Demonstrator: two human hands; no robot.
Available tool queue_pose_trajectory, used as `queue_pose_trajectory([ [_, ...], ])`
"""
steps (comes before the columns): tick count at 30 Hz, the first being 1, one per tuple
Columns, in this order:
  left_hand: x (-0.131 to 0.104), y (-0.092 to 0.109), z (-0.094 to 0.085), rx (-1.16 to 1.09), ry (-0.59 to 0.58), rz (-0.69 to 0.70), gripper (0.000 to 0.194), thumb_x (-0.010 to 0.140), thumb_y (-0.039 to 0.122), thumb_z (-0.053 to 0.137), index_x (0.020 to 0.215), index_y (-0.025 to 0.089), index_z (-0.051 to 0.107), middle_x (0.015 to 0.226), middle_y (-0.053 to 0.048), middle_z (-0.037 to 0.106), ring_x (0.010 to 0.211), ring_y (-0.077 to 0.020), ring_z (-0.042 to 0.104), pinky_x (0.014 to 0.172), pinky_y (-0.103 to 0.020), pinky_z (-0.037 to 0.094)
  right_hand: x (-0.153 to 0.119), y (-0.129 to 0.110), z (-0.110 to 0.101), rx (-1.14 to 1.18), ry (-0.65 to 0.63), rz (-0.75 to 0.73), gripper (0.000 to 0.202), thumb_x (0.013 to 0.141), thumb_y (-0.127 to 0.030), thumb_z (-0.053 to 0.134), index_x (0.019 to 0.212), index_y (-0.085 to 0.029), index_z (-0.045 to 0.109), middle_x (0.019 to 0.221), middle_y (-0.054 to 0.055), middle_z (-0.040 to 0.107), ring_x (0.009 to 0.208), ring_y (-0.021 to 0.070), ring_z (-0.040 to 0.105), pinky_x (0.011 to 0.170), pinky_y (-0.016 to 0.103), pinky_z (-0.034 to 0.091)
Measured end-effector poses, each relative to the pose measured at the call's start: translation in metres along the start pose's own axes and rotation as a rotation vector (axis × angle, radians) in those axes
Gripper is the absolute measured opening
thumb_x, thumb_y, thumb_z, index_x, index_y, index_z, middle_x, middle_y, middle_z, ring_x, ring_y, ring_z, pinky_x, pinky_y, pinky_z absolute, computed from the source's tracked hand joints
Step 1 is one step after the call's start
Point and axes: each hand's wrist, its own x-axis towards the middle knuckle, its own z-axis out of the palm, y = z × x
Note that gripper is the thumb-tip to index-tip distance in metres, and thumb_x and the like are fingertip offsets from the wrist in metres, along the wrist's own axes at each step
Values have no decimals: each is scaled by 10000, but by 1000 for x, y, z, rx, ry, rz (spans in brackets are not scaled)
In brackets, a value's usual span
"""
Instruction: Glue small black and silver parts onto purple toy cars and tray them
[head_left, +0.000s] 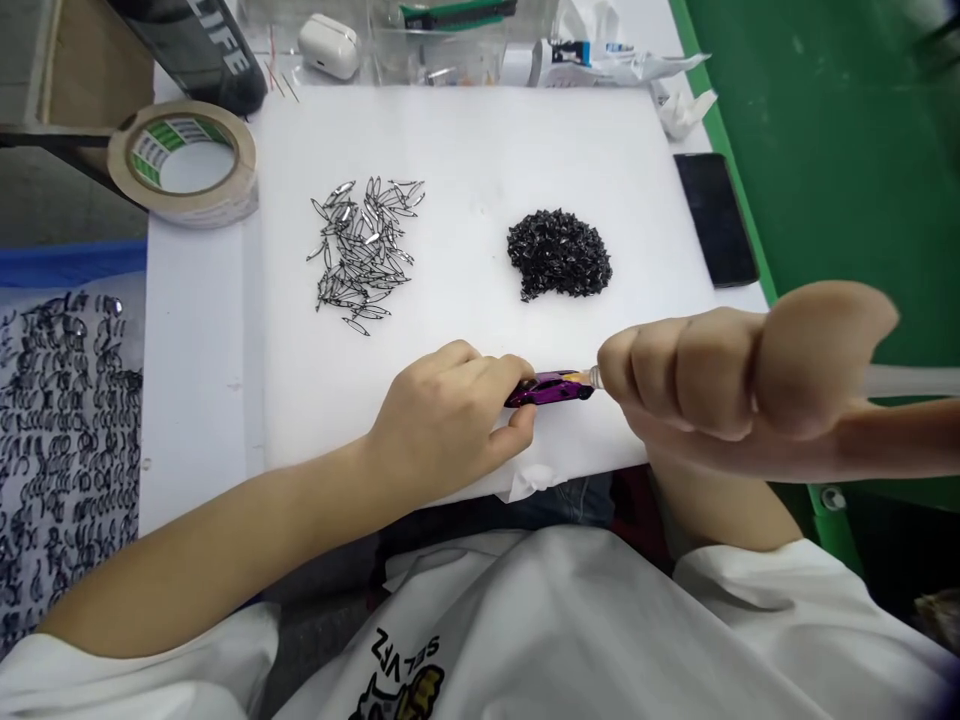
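A small purple toy car (pixel 551 389) is pinched at its left end between the thumb and fingers of my left hand (pixel 457 415), over the front of the white mat (pixel 457 130). My right hand (pixel 712 375) is wrapped round a translucent tube-like tool (pixel 595 378), whose orange tip meets the right end of the car. Beyond my left hand lies a loose pile of thin, dark-edged clear oval pieces (pixel 364 250). A heap of small black pieces (pixel 559 253) sits beyond the car.
A tape roll (pixel 184 165) and a dark bottle (pixel 199 50) stand at the back left. A white case (pixel 330 46) and clear trays line the back. A black phone (pixel 718 220) lies at the right edge. Many dark curved pieces (pixel 67 420) fill a blue-edged container at left.
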Motion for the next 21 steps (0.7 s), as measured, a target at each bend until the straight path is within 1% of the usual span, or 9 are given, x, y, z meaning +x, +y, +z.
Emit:
queue_pose_trajectory([
  [2, 0, 0, 0, 6, -4, -3, 185, 799, 250, 525, 909, 176, 653, 680, 26, 666, 678, -154, 594, 591, -273, 463, 1, 3, 0, 24, -117, -77, 482, 855, -437, 482, 486, -172, 322, 415, -69, 335, 387, 45, 341, 478, 218, 388],
  [4, 1, 0, -1, 14, -6, -7, 190, 805, 259, 524, 919, 184, 657, 677, 28, 670, 672, -152, 592, 582, -271, 453, 4, 5, -1, 22, -159, -117, 481, 883, -458, 391, 510, -170, 292, 441, -74, 333, 398, 30, 343, 491, 210, 385],
  [6, 1, -1, -1, 19, -10, -10, 197, 810, 263, 519, 926, 187, 659, 687, 26, 677, 674, -153, 591, 584, -272, 451, 6, 8, -1, 16, -202, -138, 514, 851, -571, 286, 523, -175, 277, 468, -79, 342, 414, 15, 355, 497, 208, 383],
  [8, 1, -1, -1, 20, -16, -12, 205, 813, 264, 512, 928, 186, 661, 698, 26, 681, 674, -155, 591, 587, -275, 454, 5, 10, -1, 41, -217, -161, 582, 762, -682, 121, 519, -176, 277, 480, -85, 328, 421, -3, 354, 491, 200, 365],
  [11, 1, -1, -1, 22, -19, -12, 211, 816, 265, 504, 926, 184, 665, 701, 27, 681, 672, -159, 593, 586, -281, 455, -2, 13, -6, 37, -143, -146, 694, 581, -683, -165, 481, -164, 286, 463, -91, 299, 417, -22, 357, 484, 196, 343],
  [13, 2, -1, -1, 26, -17, -11, 213, 818, 264, 501, 925, 184, 666, 694, 26, 677, 669, -158, 591, 582, -281, 452, -8, 15, -11, -86, -65, -60, 730, 489, -654, -262, 447, -153, 267, 426, -92, 311, 405, -27, 385, 484, 205, 353],
  [16, 2, -1, -1, 30, -12, -6, 215, 819, 267, 500, 922, 183, 669, 671, 26, 667, 655, -158, 586, 568, -279, 442, -15, 19, -19, -275, 95, 99, 728, 438, -710, -248, 401, -139, 201, 348, -91, 313, 353, -27, 399, 465, 198, 364],
  [18, 2, -1, -1, 33, -10, -5, 218, 821, 271, 500, 922, 181, 671, 658, 26, 660, 651, -161, 586, 561, -281, 438, -18, 22, -24, -278, 171, 134, 721, 432, -760, -192, 385, -137, 167, 311, -90, 302, 322, -24, 387, 447, 187, 366],
  [21, 2, -1, -1, 36, -9, -8, 216, 819, 270, 503, 915, 181, 675, 652, 24, 657, 647, -163, 590, 555, -281, 432, -24, 26, -31, -247, 249, 160, 704, 439, -770, -161, 377, -137, 141, 293, -85, 302, 316, -22, 393, 438, 182, 371],
])
